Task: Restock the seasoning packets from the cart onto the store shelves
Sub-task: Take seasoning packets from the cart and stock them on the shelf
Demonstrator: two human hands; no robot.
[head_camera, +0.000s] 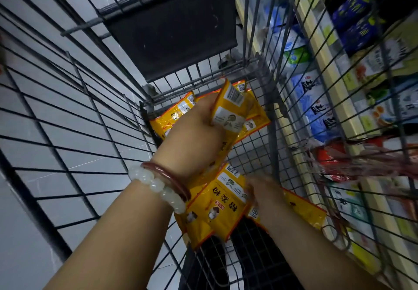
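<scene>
Down in the wire cart (95, 99), both hands are in among the yellow seasoning packets (255, 117), so this looks like the gathering step, with nothing on the shelves (334, 68) yet from this load. The left hand (199, 126), wearing a white bead bracelet (156, 188) and a red bangle (167, 176), has its fingers curled round an upright packet (228, 111), barcode end uppermost, and more packets lie flat on the mesh floor just beyond it. Nearer the body, the right hand (262, 192) is blurred and low, lying on or against a second cluster of packets (217, 208); whether its fingers are clamped on one or merely touching, I cannot tell. The shelves stand to the right, seen through the cart's side wall, stocked with blue and green bags. My read: the next move calls for a firm hold on a packet or a small stack, a lift clear over the cart's rim without snagging the wires, then a turn right to find the matching shelf slot.
</scene>
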